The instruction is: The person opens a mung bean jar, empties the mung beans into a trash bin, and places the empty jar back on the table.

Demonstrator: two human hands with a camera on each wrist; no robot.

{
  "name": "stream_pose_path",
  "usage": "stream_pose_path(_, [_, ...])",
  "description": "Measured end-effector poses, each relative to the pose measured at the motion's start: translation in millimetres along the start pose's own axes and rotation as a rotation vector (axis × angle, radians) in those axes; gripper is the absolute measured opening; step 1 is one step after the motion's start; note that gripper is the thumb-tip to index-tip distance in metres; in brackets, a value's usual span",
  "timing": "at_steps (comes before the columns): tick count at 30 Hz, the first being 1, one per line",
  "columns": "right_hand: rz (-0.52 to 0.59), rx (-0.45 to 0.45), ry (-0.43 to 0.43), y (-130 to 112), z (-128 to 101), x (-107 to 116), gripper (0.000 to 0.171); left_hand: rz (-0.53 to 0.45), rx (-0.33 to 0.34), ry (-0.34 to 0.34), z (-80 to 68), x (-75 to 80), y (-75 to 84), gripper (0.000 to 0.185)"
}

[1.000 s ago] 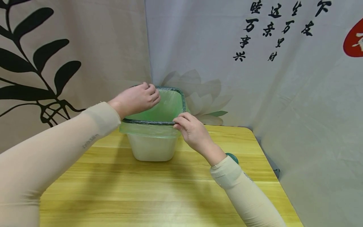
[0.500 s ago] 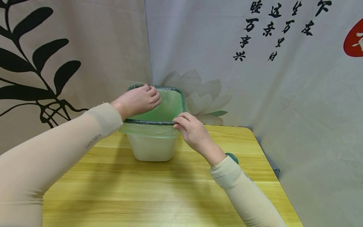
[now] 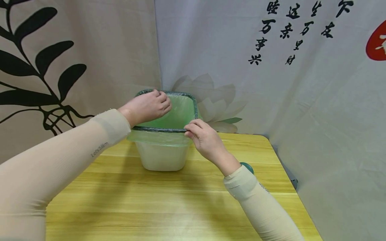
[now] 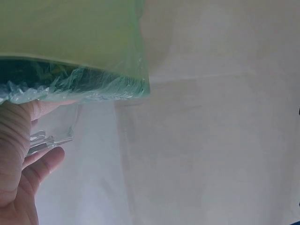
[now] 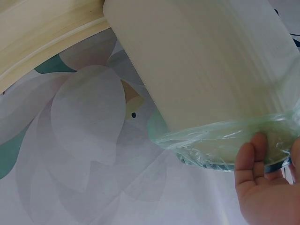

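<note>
A pale, tapered trash can with a dark rim stands on the table, lined with a thin green trash bag folded over the rim. My left hand is above the can's opening, fingers curled; its fingertips are hidden in the head view. In the left wrist view, a shiny clear plastic piece is between its thumb and fingers, close to the bag-covered rim; its exact kind is unclear. My right hand pinches the bag at the near right corner of the rim, fingers outside on the film.
The can stands toward the back of the wooden table, near a printed fabric backdrop. A round dark green thing shows partly behind my right wrist. The table's right edge slopes away beside a side curtain.
My left hand and forearm have shifted slightly to the right over the opening, uncovering the rim's far left corner. The right hand and the can have stayed put.
</note>
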State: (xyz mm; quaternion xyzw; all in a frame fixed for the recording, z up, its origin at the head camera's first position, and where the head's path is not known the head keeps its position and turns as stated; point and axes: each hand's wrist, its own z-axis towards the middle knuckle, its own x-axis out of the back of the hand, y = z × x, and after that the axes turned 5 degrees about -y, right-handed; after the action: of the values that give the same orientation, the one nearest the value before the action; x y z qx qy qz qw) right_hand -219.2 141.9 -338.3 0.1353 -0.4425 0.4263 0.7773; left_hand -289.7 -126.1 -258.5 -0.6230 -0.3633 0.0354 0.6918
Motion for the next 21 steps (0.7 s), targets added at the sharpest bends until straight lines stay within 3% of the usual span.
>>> stream_pose_path(10, [0.001, -0.013, -0.019, 0.3, -0.1, 1.2, 0.019, -0.024, 0.000, -0.010, -0.9, 1.3, -1.8, 0.032])
stream_pose_path(21, [-0.003, -0.013, -0.020, 0.3, 0.4, 0.7, 0.019, -0.156, 0.044, 0.025, -4.2, 2.4, -5.4, 0.034])
